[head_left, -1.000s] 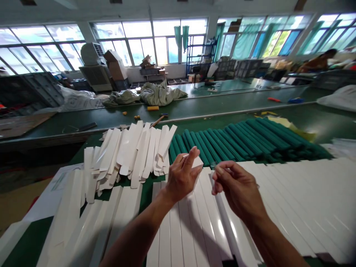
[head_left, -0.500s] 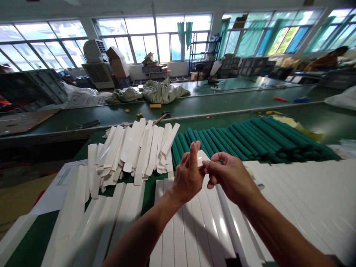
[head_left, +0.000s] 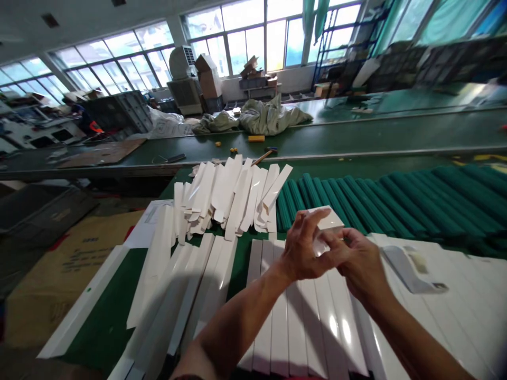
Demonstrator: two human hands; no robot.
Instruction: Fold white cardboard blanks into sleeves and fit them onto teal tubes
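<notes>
My left hand (head_left: 303,250) is at the far end of a long narrow white box (head_left: 325,215), its fingers bent around that end and one finger raised over it. Close against it, my right hand (head_left: 366,266) has its thumb and fingers pinched together at the same end; whatever lies between these fingertips is hidden. More long white boxes (head_left: 279,316) lie side by side under my forearms. To the right of my right hand, a grey tape dispenser (head_left: 412,272) rests on a row of white boxes (head_left: 471,279).
Loose folded white cartons (head_left: 233,195) are heaped beyond my left hand. Dark green rolls (head_left: 356,206) lie in a row behind both hands. A hammer (head_left: 264,156) and a yellow block (head_left: 256,138) lie farther back. Flat white strips (head_left: 154,269) cover the left side.
The view has turned left, bringing more of the floor and left side in. My left hand's raised finger has bent over the box end. The grey dispenser now shows fully at the right.
</notes>
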